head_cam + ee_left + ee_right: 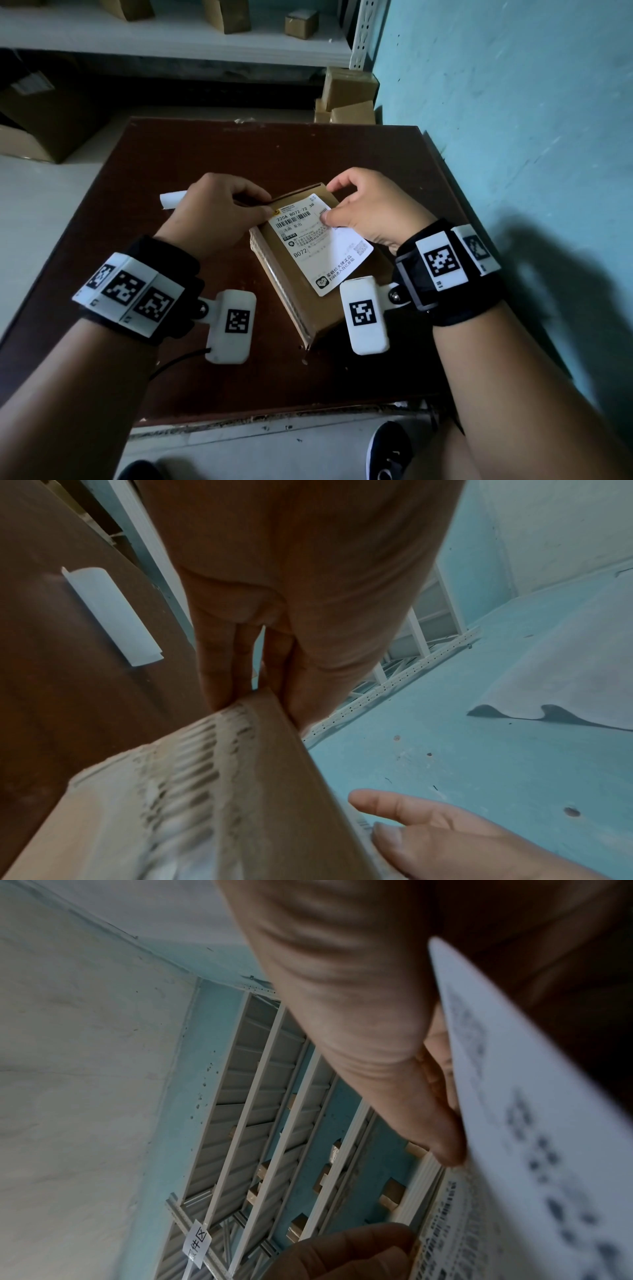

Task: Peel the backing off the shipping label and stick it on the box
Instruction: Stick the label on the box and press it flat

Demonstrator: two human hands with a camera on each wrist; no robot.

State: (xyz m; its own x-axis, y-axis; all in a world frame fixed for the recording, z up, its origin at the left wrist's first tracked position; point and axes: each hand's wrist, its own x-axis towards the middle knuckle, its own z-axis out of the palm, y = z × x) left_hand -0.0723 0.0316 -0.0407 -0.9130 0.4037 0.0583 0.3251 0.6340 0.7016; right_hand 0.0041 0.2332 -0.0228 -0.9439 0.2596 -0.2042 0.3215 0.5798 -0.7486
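1. We see a flat cardboard box (308, 274) lying on a dark brown table (171, 164), its long side running away from us at a slant.
2. The white shipping label (318, 246) lies on the box top, its near right corner reaching past the box edge.
3. Our left hand (212, 216) grasps the box's far left corner, fingers curled over the edge and thumb on the label's corner.
4. Our right hand (366, 209) pinches the label's far right edge between thumb and fingers.
5. A curled white backing strip (173, 199) rests on the table just behind the left hand.
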